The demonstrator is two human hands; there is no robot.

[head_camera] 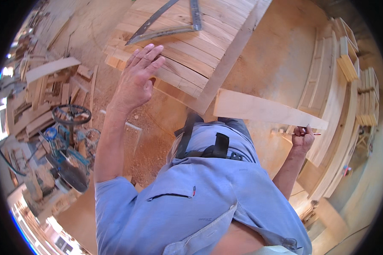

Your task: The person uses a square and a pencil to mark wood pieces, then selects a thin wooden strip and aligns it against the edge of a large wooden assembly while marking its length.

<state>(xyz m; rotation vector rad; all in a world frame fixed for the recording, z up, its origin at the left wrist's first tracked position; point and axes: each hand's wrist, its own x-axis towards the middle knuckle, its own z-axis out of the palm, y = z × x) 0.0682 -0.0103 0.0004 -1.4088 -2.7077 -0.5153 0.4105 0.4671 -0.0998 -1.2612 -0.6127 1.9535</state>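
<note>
My left hand (pixel 140 76) is held with its fingers spread over the near left edge of a stack of wooden boards (pixel 191 47); whether it touches them I cannot tell. Just beyond the fingertips lies a metal triangular square (pixel 166 32) on the boards. At the right, my right hand (pixel 303 138) grips the narrow end of a tapered wooden board (pixel 261 106), along with a slim red and white pencil or pen (pixel 316 134). The wide end of that board is near the corner of the stack, beside a pale board standing along the stack's right side (pixel 229 60).
A machine with a black handwheel (pixel 71 114) stands at the left among wood offcuts (pixel 40 118). Long planks (pixel 338 127) and stacked wooden frames (pixel 348 60) line the right side. Sawdust and debris (pixel 140 156) cover the floor between the left arm and the body.
</note>
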